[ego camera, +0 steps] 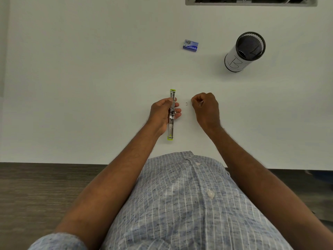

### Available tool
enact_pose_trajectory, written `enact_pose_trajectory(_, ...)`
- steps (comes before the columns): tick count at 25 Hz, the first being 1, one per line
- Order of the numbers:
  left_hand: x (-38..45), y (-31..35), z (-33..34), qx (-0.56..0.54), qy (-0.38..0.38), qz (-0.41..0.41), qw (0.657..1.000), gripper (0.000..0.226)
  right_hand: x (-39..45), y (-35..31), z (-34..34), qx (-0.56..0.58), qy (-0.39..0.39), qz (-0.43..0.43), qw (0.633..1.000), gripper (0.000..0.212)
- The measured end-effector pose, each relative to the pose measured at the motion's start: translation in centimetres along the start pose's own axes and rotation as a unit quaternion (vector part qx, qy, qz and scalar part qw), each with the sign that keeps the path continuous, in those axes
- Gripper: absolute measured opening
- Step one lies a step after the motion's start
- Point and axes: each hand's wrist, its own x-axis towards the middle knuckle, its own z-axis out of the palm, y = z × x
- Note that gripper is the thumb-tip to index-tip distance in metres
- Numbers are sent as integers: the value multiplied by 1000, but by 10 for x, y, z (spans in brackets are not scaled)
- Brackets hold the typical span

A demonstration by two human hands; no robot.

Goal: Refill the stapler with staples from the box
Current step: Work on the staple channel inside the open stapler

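Observation:
A stapler [171,127] with a metal body and lime-green ends lies swung open flat on the white table, running away from me. My left hand [163,112] grips it around its hinge. My right hand [205,107] rests just to the right with its fingers curled; a thin pale sliver shows between the fingertips, too small to identify. A tiny loose staple piece [186,103] lies on the table between my hands. The blue staple box [190,45] sits farther back, lid closed.
A black mesh pen cup [244,52] wrapped in white paper marked "B" stands at the back right. The white table's [90,87] near edge runs just in front of my body, with dark wooden floor below. A grey cable slot [187,3] is at the far edge.

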Motion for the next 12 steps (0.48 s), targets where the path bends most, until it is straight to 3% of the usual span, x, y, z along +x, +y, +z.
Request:
enact_pose_trajectory(3,1,-1,0,-9,4,-6,1000,17,0,5,3,-2,-14,15,1000,16)
enact_pose_trajectory(7,1,0,1,-12,-2,-7,1000,19,-1,-4,-2,75,7,64,995,17)
enact_pose_trajectory(12,3,2,5,3,12,4,1000,20,-26,-22,0,107,-73,-98,987,25)
